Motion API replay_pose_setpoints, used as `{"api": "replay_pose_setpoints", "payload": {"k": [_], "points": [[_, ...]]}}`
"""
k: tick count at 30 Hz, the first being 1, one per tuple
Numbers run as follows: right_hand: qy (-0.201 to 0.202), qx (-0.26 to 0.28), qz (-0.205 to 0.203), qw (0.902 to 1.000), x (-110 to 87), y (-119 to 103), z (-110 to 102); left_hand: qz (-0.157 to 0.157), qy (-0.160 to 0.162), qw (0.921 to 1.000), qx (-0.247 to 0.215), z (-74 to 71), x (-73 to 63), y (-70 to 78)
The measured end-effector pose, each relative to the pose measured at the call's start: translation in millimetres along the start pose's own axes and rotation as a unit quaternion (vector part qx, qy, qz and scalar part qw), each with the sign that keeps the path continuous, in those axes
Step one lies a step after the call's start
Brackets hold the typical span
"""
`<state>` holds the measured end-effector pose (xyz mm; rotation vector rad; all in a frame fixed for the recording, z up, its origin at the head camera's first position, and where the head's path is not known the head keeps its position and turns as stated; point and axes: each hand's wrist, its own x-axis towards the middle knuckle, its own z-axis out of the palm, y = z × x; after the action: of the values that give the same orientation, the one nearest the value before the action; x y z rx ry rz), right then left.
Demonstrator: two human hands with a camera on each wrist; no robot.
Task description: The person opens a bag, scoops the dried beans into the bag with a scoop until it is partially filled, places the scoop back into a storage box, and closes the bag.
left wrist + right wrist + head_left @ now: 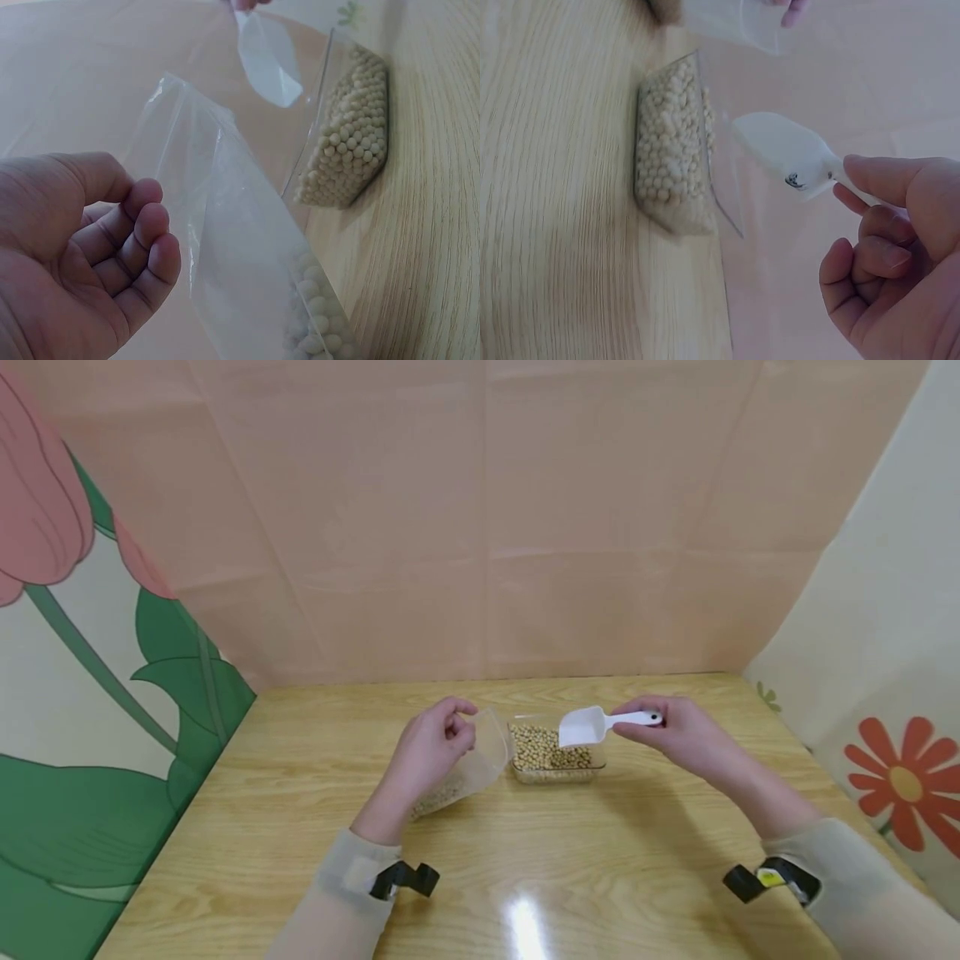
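Note:
My left hand (438,745) pinches the upper edge of a clear plastic bag (483,756), thumb and forefinger together in the left wrist view. The bag leans with its mouth toward the container, and pale round beans (319,315) lie low inside it. With my right hand (678,731) I grip the handle of a small white scoop (583,727), thumb and forefinger pinching it. The scoop is held over the right part of a clear rectangular container (558,777), above the container's soybean-like beans (542,747). No beans show in the scoop's bowl.
The container and bag stand side by side on a wood-grain table (600,868). Behind its far edge hangs a pink cloth (480,527). Walls with painted flowers rise at left and right. A dark camera mount is strapped on each wrist.

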<state>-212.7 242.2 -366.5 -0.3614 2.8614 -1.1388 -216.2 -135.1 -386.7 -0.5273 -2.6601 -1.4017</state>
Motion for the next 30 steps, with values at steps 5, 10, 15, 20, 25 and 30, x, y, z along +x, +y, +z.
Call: {"api": "replay_pose_setpoints", "payload": {"k": [5, 10, 15, 20, 25, 30], "points": [[-0.002, -0.033, -0.016, 0.9993, 3.4, 4.2, -0.3, 0.000, -0.001, 1.0000, 0.000, 0.2, 0.2, -0.1], [-0.012, -0.059, -0.034, 0.9976, 8.7, 5.0, 1.0, -0.004, 0.000, 1.0000, 0.000, 0.8, 0.7, -1.5], [-0.033, -0.064, -0.035, 0.9968, 14.7, 3.5, 2.3, -0.009, -0.001, 1.0000, -0.001, 1.3, 0.3, -2.0], [-0.052, -0.067, -0.032, 0.9958, 18.6, 0.7, 3.9, -0.008, 0.001, 1.0000, 0.002, 1.5, 0.6, -1.6], [-0.059, -0.073, -0.035, 0.9950, 22.5, 0.7, 4.6, -0.006, 0.001, 1.0000, 0.004, 1.5, 1.3, -1.5], [-0.059, -0.075, -0.032, 0.9949, 25.8, -0.3, 4.5, -0.005, 0.001, 1.0000, 0.004, 1.2, 1.5, -1.5]]}}
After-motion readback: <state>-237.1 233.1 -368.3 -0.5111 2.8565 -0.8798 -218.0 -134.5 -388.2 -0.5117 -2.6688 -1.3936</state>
